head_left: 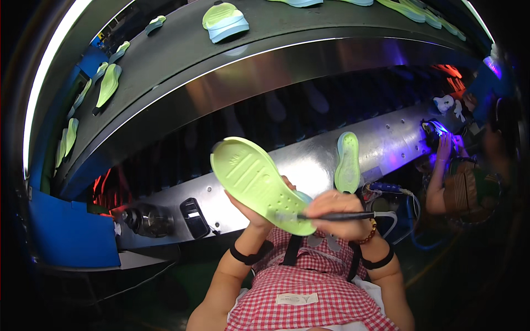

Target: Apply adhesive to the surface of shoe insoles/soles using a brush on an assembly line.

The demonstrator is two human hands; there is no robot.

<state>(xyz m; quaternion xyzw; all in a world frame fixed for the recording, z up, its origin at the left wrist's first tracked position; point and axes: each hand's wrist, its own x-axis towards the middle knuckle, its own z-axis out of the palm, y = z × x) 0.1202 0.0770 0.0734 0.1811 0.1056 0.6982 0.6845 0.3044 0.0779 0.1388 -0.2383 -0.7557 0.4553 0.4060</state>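
My left hand grips a pale green shoe sole from beneath, its hollow inner face turned up and tilted. Most of the left fingers are hidden behind the sole. My right hand closes around the black handle of a brush, whose pale tip lies against the narrower end of the sole, close to its small holes. A whitish wet-looking patch shows there. Beyond the right hand, a second green sole with a whitish film lies on the metal bench.
Soles, including a stacked pair, sit on the dark conveyor belt above the bench. A dark glass pot and a black phone-like object stand at left. Cables hang at right, near a co-worker's hand.
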